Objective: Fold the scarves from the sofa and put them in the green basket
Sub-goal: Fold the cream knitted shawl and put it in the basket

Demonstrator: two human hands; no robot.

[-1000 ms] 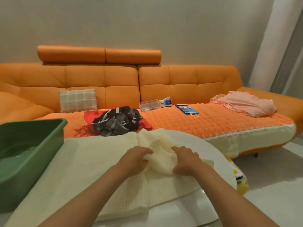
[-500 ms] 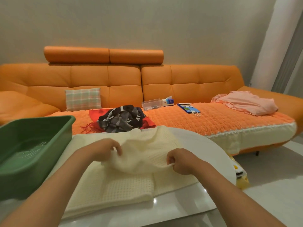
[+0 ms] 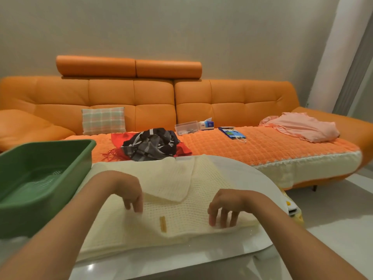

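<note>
Fold just pulled across cream scarf on worktop. Right hand grip released, fingertips on cloth; left hand grip unclear at edge. Likely another fold before green basket.

I see the cream waffle-knit scarf lying flat on the white table, folded into a wide band running L-R. One flap is turned over on its far-left part, and there's a small orange tag toward the front edge. The green basket sits at the table's left edge, open side up. On the sofa seat, approx. mid: a crumpled grey/black striped scarf atop a red fringed scarf.
</note>
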